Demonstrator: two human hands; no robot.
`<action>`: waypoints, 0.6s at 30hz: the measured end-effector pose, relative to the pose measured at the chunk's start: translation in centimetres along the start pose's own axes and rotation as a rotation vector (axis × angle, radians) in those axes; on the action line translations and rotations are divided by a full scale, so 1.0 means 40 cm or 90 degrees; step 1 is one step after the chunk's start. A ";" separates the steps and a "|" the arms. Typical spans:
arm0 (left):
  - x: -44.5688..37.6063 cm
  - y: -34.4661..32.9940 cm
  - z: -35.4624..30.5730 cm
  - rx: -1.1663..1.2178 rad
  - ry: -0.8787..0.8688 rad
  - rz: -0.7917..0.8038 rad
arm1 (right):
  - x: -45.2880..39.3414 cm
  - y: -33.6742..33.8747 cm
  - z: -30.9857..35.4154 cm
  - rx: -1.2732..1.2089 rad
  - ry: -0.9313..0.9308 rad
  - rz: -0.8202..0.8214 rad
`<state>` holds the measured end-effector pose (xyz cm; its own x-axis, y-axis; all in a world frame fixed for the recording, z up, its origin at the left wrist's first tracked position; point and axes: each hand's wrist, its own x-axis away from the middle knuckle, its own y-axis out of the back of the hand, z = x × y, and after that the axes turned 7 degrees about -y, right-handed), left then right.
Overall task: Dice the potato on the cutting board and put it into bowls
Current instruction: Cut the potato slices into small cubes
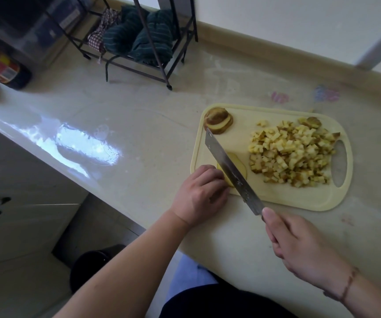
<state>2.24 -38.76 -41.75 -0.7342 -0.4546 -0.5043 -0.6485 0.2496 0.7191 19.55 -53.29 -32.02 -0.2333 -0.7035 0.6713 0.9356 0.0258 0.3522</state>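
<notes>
Nearest to me is my right hand (299,246), wrapped around the handle of one knife (233,171), thumb laid along the base of the blade; a thin braided band circles that wrist. The blade is broad, flat, dull grey metal, and it runs diagonally up and to the left across the cutting board (274,198). My left hand (201,193) sits at the board's near-left edge, fingers curled down onto one pale yellow potato slice (240,166), which lies flat under the blade.

The board is a single pale yellow plastic rectangle with rounded corners, a raised rim and an oval handle slot at its right end. It lies on the glossy cream bench (116,125). On the board I count three groups of potato: the slice under the knife, a short stack of brown-skinned round slices (218,120) at the far-left corner, touching the blade tip, and one loose heap of small diced cubes (292,152) on the right half, yellow flesh with brown skin on some, too many to count.

Farther back on the bench stands one black wire rack (166,65) holding dark green striped cloths (139,37).
</notes>
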 end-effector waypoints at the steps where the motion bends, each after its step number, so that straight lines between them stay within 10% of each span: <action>1: -0.001 -0.001 0.001 0.001 0.001 -0.002 | -0.001 -0.003 -0.002 0.005 0.001 0.001; 18: 0.010 -0.003 0.012 0.014 0.014 0.001 | -0.031 -0.043 0.019 0.103 0.069 -0.085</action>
<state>1.93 -38.55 -42.29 -0.7307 -0.4726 -0.4927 -0.6521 0.2693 0.7087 18.01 -51.93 -32.95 -0.3143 -0.7799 0.5413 0.8419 0.0345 0.5385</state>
